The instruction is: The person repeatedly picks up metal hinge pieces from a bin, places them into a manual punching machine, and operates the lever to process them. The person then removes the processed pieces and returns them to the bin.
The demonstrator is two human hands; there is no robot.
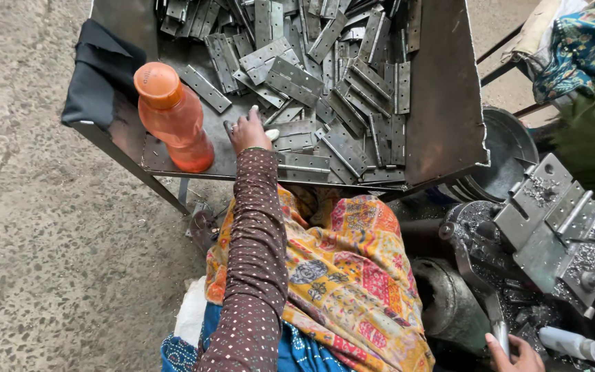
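My left hand [248, 131], at the end of a brown dotted sleeve, reaches onto a heap of grey metal hinge plates [332, 83] in a steel tray [442, 103]. Its fingers are spread and rest on the near plates, right beside an orange plastic bottle [173, 117]. I cannot see a plate held in it. At the bottom right my right hand [514, 355] is closed around the metal lever handle [498, 331] of a small press machine [552, 227]. A hinge plate lies on the machine's fixture among metal chips.
A black cloth [98, 76] hangs over the tray's left corner. A round dark metal pan [507, 151] sits right of the tray. A white cylindrical handle [573, 343] juts from the machine. Another person in green and floral cloth [587, 76] is at the upper right. Bare concrete floor [49, 241] lies left.
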